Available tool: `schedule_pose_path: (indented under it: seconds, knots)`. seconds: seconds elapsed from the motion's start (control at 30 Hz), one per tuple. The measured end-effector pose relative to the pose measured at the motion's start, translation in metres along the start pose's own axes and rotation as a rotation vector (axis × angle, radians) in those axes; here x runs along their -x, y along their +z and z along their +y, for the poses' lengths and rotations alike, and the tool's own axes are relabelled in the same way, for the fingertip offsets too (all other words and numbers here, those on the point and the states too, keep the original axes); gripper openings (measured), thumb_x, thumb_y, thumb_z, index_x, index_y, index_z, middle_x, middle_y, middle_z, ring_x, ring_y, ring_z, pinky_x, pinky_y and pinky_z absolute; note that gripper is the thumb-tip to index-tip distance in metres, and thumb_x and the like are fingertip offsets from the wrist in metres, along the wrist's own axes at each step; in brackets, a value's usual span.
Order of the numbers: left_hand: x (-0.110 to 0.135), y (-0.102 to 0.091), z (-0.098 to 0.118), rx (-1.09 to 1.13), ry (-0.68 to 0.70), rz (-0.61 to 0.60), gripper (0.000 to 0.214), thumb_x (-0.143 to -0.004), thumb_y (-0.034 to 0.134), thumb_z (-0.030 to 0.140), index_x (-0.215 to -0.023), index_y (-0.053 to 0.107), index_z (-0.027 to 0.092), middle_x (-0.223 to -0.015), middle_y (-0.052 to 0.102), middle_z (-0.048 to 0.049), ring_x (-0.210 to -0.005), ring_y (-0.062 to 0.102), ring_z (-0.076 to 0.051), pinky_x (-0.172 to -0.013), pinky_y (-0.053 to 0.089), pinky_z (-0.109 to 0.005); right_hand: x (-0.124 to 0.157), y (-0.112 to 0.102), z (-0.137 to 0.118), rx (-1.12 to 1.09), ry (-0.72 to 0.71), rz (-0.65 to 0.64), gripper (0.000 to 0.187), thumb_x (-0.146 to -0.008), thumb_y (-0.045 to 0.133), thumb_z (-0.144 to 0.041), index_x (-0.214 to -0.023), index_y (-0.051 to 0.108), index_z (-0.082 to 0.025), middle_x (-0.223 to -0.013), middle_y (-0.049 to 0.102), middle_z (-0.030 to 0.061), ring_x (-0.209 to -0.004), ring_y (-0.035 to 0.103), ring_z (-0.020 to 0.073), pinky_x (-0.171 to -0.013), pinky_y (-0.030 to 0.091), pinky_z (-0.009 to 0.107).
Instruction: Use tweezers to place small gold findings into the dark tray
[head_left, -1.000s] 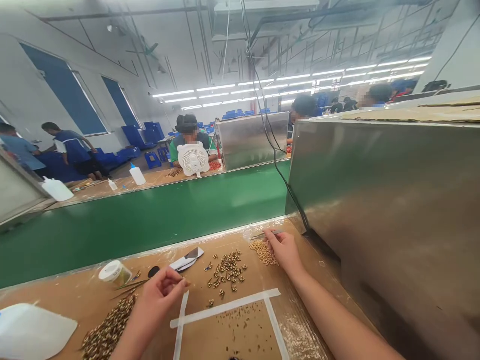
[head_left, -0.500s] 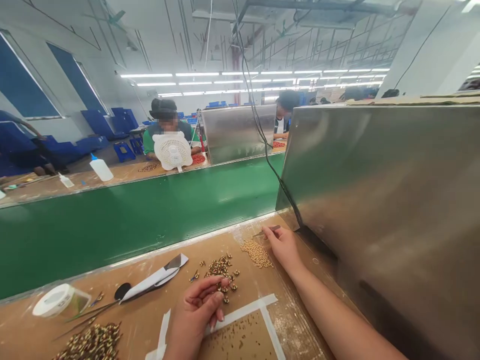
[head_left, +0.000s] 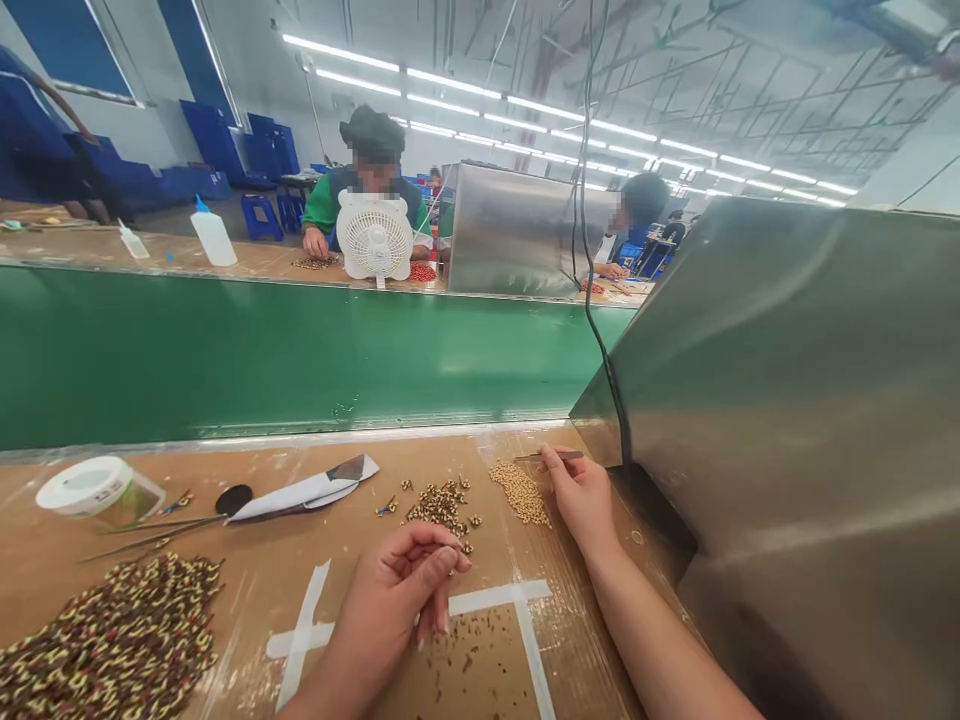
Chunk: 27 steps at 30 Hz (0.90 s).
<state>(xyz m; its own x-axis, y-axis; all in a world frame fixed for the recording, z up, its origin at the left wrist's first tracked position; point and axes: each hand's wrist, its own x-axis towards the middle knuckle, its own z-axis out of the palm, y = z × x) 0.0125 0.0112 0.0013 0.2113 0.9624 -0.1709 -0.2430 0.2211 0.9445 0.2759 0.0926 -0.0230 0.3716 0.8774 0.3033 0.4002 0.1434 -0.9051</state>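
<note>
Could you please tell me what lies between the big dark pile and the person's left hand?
In the head view, two crossed strips of white tape on the brown table lie between the big pile and the left hand.

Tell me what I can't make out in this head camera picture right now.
All in the head view:
Whether the left hand holds anything: curled fingers hide it.
Tip of the thin tool in the right hand: too small.
Full extent of the large pile: cut off by left and bottom edges.
Mid-chest of the green-sleeved person: behind the white fan.
</note>
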Motion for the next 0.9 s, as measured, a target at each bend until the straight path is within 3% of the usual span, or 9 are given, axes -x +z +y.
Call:
schedule_pose_path:
  seconds: [0.2, 0.37, 0.6, 0.8, 0.9]
  knots:
    - [0.001, -0.001, -0.002, -0.011, 0.045, 0.050, 0.050, -0.087, 0.079, 0.063, -0.104, 0.074, 0.017, -0.083, 0.068, -0.0016, -0.042, 0.050, -0.004, -0.040, 0.044, -0.019, 0.000, 0.000, -0.002, 0.009, 0.009, -0.005, 0.048, -0.088, 0.068, -0.059, -0.065, 0.072, -0.017, -0.074, 0.077, 0.0098, -0.071, 0.070, 0.0259, -0.071, 0.052, 0.035]
    - [0.000, 0.004, -0.005, 0.130, 0.058, 0.002, 0.036, -0.095, 0.073, 0.054, -0.114, 0.062, 0.026, -0.076, 0.053, 0.0070, -0.043, 0.039, -0.006, -0.037, 0.043, -0.019, 0.000, -0.001, -0.003, -0.011, -0.005, 0.021, 0.049, -0.088, 0.069, -0.059, -0.062, 0.071, -0.018, -0.076, 0.078, 0.0111, -0.077, 0.072, 0.0274, -0.072, 0.053, 0.034]
    - [0.002, 0.002, -0.009, 0.006, -0.024, -0.082, 0.043, -0.100, 0.058, 0.065, -0.100, 0.059, 0.023, -0.059, 0.039, 0.0098, -0.042, 0.037, -0.007, -0.044, 0.039, -0.019, 0.014, 0.004, -0.014, -0.216, 0.086, -0.036, 0.049, -0.090, 0.070, -0.063, -0.083, 0.079, -0.015, -0.068, 0.069, 0.0051, -0.055, 0.055, 0.0171, -0.051, 0.042, 0.028]
    - [0.006, 0.003, -0.012, -0.052, -0.042, -0.086, 0.051, -0.098, 0.056, 0.073, -0.102, 0.061, 0.022, -0.059, 0.036, 0.0096, -0.045, 0.039, -0.009, -0.047, 0.039, -0.021, 0.006, -0.001, -0.004, -0.056, 0.049, 0.040, 0.049, -0.088, 0.073, -0.062, -0.086, 0.080, -0.014, -0.074, 0.074, 0.0084, -0.066, 0.063, 0.0221, -0.063, 0.048, 0.032]
    - [0.005, 0.003, -0.011, -0.014, -0.022, -0.053, 0.049, -0.094, 0.063, 0.071, -0.098, 0.063, 0.023, -0.061, 0.036, 0.0092, -0.046, 0.034, -0.009, -0.044, 0.039, -0.021, 0.001, -0.004, 0.001, -0.013, 0.044, 0.009, 0.051, -0.089, 0.071, -0.064, -0.085, 0.080, -0.014, -0.075, 0.076, 0.0102, -0.069, 0.066, 0.0253, -0.066, 0.050, 0.034]
